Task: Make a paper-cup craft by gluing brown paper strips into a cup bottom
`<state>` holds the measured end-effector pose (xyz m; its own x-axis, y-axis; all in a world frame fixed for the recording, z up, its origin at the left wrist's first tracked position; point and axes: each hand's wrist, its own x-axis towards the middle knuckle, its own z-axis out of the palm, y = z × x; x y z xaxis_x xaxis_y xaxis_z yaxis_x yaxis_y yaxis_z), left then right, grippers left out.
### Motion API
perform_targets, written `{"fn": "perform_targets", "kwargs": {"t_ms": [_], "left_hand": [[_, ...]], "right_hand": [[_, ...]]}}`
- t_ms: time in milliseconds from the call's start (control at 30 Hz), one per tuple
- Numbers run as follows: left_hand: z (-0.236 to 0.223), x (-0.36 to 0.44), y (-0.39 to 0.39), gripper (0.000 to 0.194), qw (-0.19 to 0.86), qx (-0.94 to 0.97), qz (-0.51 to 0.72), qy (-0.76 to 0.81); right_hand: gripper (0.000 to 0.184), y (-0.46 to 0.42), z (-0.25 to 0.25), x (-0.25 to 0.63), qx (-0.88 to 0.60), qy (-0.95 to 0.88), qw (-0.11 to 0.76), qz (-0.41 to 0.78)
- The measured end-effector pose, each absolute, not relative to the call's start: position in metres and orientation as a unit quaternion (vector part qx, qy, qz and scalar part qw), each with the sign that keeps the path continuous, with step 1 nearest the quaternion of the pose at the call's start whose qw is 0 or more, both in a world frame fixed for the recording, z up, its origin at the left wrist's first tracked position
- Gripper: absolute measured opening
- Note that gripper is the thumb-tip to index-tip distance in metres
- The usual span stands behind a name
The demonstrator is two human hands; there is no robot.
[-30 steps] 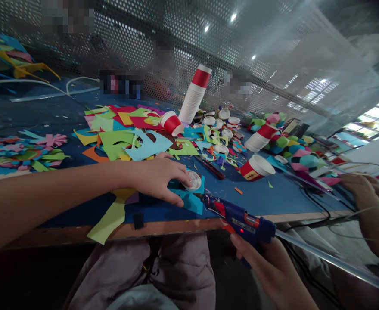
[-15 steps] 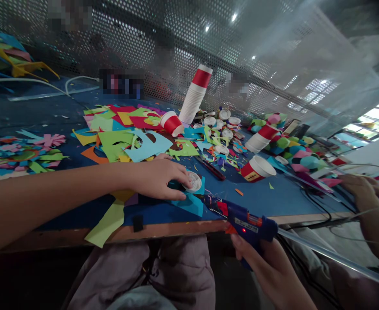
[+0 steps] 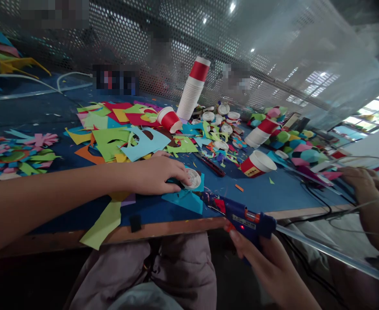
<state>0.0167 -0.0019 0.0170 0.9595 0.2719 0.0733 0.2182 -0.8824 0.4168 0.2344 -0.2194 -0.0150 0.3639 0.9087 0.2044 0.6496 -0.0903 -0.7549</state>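
Observation:
My left hand (image 3: 160,174) lies low over the table, its fingertips pressed on the rim of a small white round paper cup base (image 3: 194,178), holding it against a piece of blue paper (image 3: 186,202). My right hand (image 3: 263,262) is closed around the handle of a blue glue gun (image 3: 241,217) with a small red light lit. The gun's nozzle touches or nearly touches the blue paper, just below the cup base. A long clear glue stick (image 3: 325,249) extends from the gun's back end.
Cut paper scraps (image 3: 112,142) spread beyond my left arm. A tall stack of paper cups (image 3: 192,90) leans at the back. A red-and-white cup (image 3: 257,164) lies tilted on the right, beyond dark-handled scissors (image 3: 212,164). Another person's hands (image 3: 364,183) work at far right.
The view has shifted slightly. My left fingers still rest on the cup base, with the thumb drawn in a little. The glue gun's nozzle stays beside the cup base.

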Motion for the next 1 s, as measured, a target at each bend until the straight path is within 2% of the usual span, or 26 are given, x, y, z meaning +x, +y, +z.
{"fn": "perform_targets", "kwargs": {"t_ms": [167,633,833,1000], "left_hand": [[0.020,0.017,-0.004,0.027,0.198,0.970,0.060,0.126],[0.024,0.016,-0.001,0.050,0.207,0.970,0.025,0.128],[0.021,0.014,0.000,0.053,0.209,0.968,0.024,0.134],[0.023,0.014,-0.001,0.054,0.210,0.968,0.017,0.137]], "right_hand": [[0.035,-0.216,-0.007,0.232,-0.724,-0.550,0.384,0.162],[0.031,-0.214,-0.006,0.225,-0.723,-0.529,0.415,0.157],[0.029,-0.211,-0.001,0.224,-0.719,-0.556,0.387,0.156],[0.026,-0.214,-0.006,0.224,-0.712,-0.531,0.428,0.165]]}}
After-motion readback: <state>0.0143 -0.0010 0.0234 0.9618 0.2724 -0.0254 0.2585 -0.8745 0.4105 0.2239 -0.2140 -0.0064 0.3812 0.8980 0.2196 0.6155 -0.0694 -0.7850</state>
